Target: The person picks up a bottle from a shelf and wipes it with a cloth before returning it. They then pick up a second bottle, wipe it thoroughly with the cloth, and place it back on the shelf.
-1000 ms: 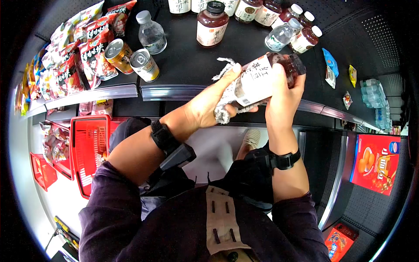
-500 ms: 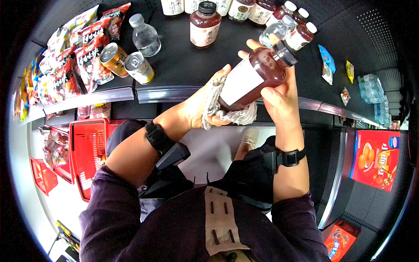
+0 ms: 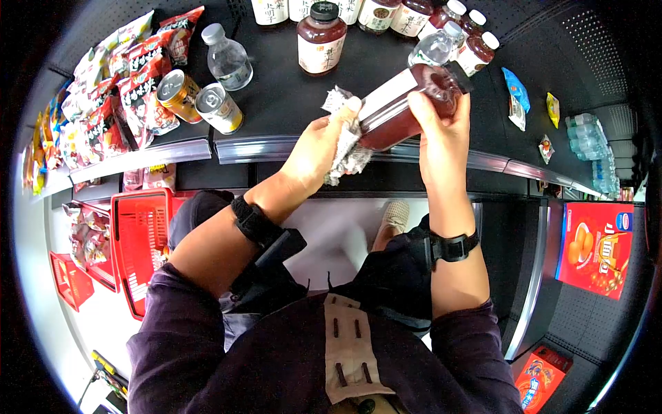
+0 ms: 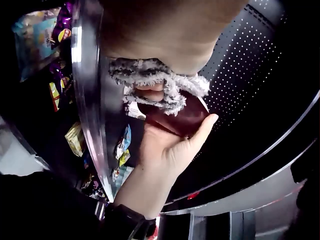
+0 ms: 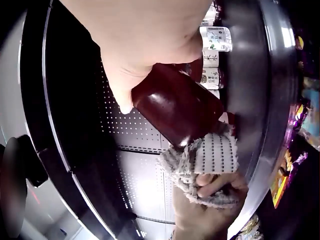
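Observation:
A bottle of dark red drink [image 3: 396, 131] with a black cap is held tilted in front of the shelf, its white label partly turned upward. Around the shoulder and cap end, my right hand [image 3: 445, 141] grips it, thumb lying along the near side. My left hand [image 3: 310, 152] holds a grey fluffy cloth [image 3: 350, 153] against the bottle's base. In the right wrist view the cloth [image 5: 217, 155] shows a dotted woven strip and is bunched in the left fingers, right at the base of the bottle [image 5: 175, 107].
On the black shelf a similar bottle [image 3: 322, 43] stands ahead, with more bottles behind. A clear water bottle [image 3: 227, 58], two cans [image 3: 219, 109] and snack bags [image 3: 141, 83] are at left. Another clear bottle [image 3: 431, 48] leans at right. Red baskets [image 3: 141, 241] sit lower left.
The bottle has rolled between my hands, so its label faces differently. My right hand loosened, then gripped the cap end again, while the left kept the cloth at the base.

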A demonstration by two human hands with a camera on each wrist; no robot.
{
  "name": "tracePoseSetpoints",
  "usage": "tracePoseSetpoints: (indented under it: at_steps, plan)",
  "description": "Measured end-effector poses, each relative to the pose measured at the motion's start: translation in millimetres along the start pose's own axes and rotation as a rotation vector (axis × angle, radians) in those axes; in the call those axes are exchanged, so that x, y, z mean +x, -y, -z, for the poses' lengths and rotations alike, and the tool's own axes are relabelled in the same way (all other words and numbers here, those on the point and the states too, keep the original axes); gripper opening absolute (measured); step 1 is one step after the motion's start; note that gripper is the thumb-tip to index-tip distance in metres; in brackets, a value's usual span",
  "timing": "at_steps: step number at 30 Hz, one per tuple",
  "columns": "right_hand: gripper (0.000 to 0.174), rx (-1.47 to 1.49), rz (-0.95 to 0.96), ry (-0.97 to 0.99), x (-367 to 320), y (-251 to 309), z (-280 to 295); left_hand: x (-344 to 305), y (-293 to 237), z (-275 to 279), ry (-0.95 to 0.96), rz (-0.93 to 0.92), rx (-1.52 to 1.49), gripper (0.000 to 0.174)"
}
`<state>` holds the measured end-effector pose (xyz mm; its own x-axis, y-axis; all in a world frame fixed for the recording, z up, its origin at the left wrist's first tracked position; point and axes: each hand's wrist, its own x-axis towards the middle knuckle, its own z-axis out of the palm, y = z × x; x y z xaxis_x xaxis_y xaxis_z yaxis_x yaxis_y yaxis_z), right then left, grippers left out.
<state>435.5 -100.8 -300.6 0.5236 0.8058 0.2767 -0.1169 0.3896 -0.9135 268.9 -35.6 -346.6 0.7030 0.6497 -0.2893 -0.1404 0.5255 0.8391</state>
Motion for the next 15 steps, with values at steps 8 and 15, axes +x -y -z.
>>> tracePoseSetpoints:
  at_steps: [8,15]
  plan:
    - [0.039,0.244,-0.276,-0.141,9,-11,23,-3,2,-6,-0.009,-0.344,0.41,0.028]
    - [0.052,0.403,-0.508,-0.135,5,-8,17,-6,-12,-8,0.085,-0.263,-0.324,0.026]
